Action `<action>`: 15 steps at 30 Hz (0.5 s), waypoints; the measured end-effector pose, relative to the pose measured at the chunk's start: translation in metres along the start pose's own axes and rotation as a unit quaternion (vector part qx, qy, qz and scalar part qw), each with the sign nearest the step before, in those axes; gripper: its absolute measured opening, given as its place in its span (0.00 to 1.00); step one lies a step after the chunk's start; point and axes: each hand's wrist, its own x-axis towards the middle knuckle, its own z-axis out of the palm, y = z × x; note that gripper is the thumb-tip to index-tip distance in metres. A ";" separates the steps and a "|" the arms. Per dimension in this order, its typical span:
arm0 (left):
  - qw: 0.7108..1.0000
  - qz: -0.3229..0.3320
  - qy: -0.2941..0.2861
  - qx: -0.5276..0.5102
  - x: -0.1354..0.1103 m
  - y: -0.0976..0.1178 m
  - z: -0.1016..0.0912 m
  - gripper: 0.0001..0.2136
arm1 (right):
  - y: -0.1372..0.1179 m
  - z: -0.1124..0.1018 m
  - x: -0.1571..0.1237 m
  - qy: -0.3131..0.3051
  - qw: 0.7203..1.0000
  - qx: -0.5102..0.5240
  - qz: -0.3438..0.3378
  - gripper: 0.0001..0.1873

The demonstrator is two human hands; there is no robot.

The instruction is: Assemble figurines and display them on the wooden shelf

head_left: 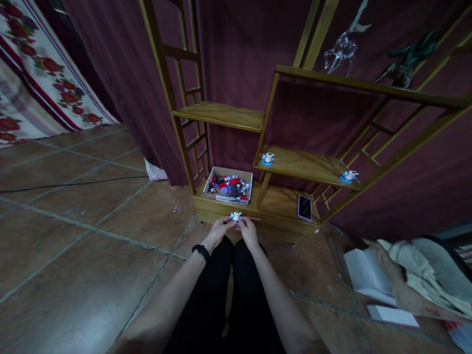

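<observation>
Between my left hand [220, 229] and my right hand [249, 231] is a small blue-and-white figurine [236, 216], pinched by the fingers of both. I hold it above my knees, just in front of the shelf's lower edge. Right behind it stands an open cardboard box [233, 198] filled with small figures and red, purple and dark pieces. Two similar figurines on blue bases stand on the middle shelf: one figurine [267, 159] at its left end, another figurine [348, 176] at its right end.
The wooden shelf unit [224, 116] rises in front of me. A phone [305, 207] lies on its bottom board. A glass deer [341, 51] and a dark green statuette [407, 61] stand higher up. White boxes [368, 275] lie on the floor at right; a black cable [73, 184] crosses the tiles.
</observation>
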 end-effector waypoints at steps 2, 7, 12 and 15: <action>1.000 -0.001 0.000 0.003 -0.001 0.001 -0.001 0.15 | -0.003 -0.002 -0.002 -0.005 0.999 -0.048 -0.020 0.14; 0.998 -0.031 0.006 -0.046 -0.002 0.004 -0.007 0.14 | -0.012 -0.009 -0.011 -0.030 0.998 -0.059 -0.018 0.17; 0.990 -0.038 0.071 -0.113 -0.005 0.015 -0.024 0.12 | -0.018 -0.011 -0.024 -0.006 0.995 -0.095 -0.044 0.18; 0.986 -0.018 0.103 -0.129 -0.007 0.024 -0.041 0.09 | -0.023 -0.001 -0.040 -0.027 0.970 -0.220 -0.103 0.16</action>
